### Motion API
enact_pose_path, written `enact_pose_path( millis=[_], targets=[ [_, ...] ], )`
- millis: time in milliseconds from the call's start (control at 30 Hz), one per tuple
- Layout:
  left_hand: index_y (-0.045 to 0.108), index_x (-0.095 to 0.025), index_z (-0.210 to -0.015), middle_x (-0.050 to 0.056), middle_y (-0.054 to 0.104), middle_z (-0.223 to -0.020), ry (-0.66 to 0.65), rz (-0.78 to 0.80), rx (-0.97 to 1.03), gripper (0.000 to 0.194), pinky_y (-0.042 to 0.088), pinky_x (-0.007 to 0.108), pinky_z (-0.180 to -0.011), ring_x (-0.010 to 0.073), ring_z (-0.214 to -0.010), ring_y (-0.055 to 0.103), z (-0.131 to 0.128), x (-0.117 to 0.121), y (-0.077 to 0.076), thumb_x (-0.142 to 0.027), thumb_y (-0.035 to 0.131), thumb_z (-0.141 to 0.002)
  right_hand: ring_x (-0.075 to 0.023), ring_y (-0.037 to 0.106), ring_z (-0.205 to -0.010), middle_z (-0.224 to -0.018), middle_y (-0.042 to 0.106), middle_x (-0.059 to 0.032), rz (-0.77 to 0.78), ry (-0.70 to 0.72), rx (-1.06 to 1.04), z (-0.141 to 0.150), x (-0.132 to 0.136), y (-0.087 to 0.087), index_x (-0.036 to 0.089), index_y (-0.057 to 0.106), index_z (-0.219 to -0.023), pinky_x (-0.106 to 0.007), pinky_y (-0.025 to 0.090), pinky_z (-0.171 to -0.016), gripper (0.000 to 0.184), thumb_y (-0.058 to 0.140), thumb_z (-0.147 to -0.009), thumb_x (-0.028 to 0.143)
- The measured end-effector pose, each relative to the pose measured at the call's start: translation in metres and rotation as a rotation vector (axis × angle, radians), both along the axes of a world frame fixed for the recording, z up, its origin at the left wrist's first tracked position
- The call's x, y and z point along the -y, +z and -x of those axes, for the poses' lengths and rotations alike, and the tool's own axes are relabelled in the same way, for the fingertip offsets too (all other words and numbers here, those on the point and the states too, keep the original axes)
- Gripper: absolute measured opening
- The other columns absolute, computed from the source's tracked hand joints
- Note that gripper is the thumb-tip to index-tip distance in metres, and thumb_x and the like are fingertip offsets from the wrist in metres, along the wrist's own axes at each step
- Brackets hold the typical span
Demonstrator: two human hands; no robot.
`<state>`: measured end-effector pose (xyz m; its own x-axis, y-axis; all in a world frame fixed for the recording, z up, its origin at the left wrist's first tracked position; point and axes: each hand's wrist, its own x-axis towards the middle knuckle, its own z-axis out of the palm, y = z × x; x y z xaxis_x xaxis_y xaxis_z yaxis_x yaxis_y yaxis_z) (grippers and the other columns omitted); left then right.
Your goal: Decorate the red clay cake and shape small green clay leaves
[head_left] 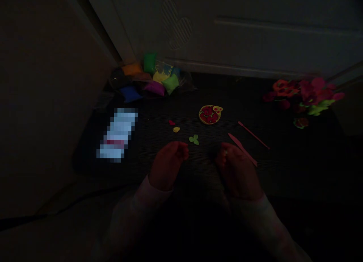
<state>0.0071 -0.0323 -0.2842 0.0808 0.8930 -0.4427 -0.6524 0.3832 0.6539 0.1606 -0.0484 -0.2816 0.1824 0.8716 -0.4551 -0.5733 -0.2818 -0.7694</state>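
Both hands hover over the near part of a dark table. My left hand [167, 165] has its fingers curled in, and I see nothing between them. My right hand [239, 173] is also closed; a tiny pale spot shows at its fingertips, too dim to name. Just beyond my left fingers lies a green three-leaf clay piece [194, 140]. Behind it are a small yellow clay piece [176, 129] and a small red one [171, 122]. A pink clay knife [243, 150] lies partly behind my right hand, with a thin pink modelling stick [253, 135] to its right.
Farther back sits a small round yellow-rimmed clay dish [210, 115] of red pieces. Coloured clay packets [154, 88] are heaped at the back left, above a lit phone [117, 135]. Clay flowers [309, 92] stand at the back right, near a small clay piece [301, 123].
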Motion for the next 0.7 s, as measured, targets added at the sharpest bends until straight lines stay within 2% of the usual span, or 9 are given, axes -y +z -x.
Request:
enact_pose_path(
  millis=[100, 200, 333, 433, 500, 600, 700],
  targets=[
    [0.065, -0.014, -0.066, 0.001, 0.061, -0.066, 0.015, 0.021, 0.039, 0.015, 0.043, 0.021, -0.059, 0.0083, -0.063, 0.054, 0.0012, -0.0001, -0.0003, -0.028, 0.062, -0.067, -0.0025, 0.037, -0.043, -0.046, 0.042, 0.0072, -0.058, 0.017, -0.003, 0.0002, 0.0007, -0.0008, 0.018, 0.059, -0.06, -0.015, 0.031, -0.04, 0.015, 0.068, -0.06, 0.03],
    [0.064, -0.014, -0.065, 0.0, 0.061, -0.065, 0.02, 0.037, 0.043, 0.014, 0.044, 0.021, -0.059, 0.0083, -0.062, 0.055, 0.0014, 0.0002, -0.0007, -0.027, 0.062, -0.067, -0.0032, 0.04, -0.043, -0.045, 0.045, 0.0075, -0.086, 0.036, -0.002, -0.0006, 0.0016, -0.0008, 0.019, 0.053, -0.054, -0.016, 0.034, -0.041, 0.02, 0.071, -0.055, 0.026],
    [0.064, -0.013, -0.066, 0.0, 0.06, -0.064, 0.019, 0.045, 0.04, 0.014, 0.043, 0.021, -0.058, 0.0083, -0.061, 0.054, 0.0012, -0.0006, -0.0015, -0.027, 0.06, -0.069, -0.0049, 0.053, -0.051, -0.058, 0.06, 0.0063, 0.031, 0.037, 0.002, -0.0011, 0.0006, 0.001, 0.021, 0.053, -0.061, -0.017, 0.042, -0.049, 0.027, 0.076, -0.047, 0.023],
    [0.064, -0.013, -0.066, 0.001, 0.06, -0.064, 0.008, 0.043, 0.046, 0.015, 0.043, 0.021, -0.058, 0.0083, -0.062, 0.054, 0.0015, -0.0013, -0.0018, -0.026, 0.058, -0.07, -0.0058, 0.057, -0.057, -0.063, 0.063, 0.0053, 0.081, 0.016, 0.041, 0.0003, -0.0005, 0.0025, 0.023, 0.058, -0.073, -0.018, 0.046, -0.054, 0.029, 0.074, -0.049, 0.027],
    [0.064, -0.013, -0.066, 0.001, 0.06, -0.064, 0.005, 0.044, 0.051, 0.016, 0.043, 0.021, -0.058, 0.0083, -0.062, 0.055, 0.0018, -0.0014, -0.0017, -0.026, 0.058, -0.071, -0.0052, 0.055, -0.054, -0.061, 0.061, 0.005, 0.054, 0.031, 0.071, 0.0014, 0.0, 0.0027, 0.021, 0.059, -0.075, -0.018, 0.045, -0.052, 0.025, 0.071, -0.054, 0.03],
    [0.063, -0.013, -0.066, 0.001, 0.06, -0.065, 0.017, 0.05, 0.054, 0.015, 0.043, 0.021, -0.059, 0.0083, -0.062, 0.055, 0.0018, -0.001, -0.0008, -0.026, 0.058, -0.071, -0.0042, 0.046, -0.044, -0.05, 0.054, 0.0058, -0.014, 0.064, 0.095, 0.0019, 0.0025, 0.0017, 0.019, 0.057, -0.065, -0.017, 0.038, -0.044, 0.016, 0.065, -0.063, 0.034],
    [0.063, -0.013, -0.065, 0.001, 0.06, -0.065, 0.025, 0.052, 0.052, 0.015, 0.043, 0.021, -0.059, 0.0083, -0.062, 0.054, 0.0013, -0.0006, 0.0003, -0.026, 0.058, -0.071, -0.0043, 0.039, -0.04, -0.042, 0.046, 0.0068, -0.08, 0.078, 0.099, 0.0011, 0.0047, -0.0002, 0.019, 0.051, -0.055, -0.018, 0.034, -0.041, 0.023, 0.061, -0.067, 0.036]
  ],
)
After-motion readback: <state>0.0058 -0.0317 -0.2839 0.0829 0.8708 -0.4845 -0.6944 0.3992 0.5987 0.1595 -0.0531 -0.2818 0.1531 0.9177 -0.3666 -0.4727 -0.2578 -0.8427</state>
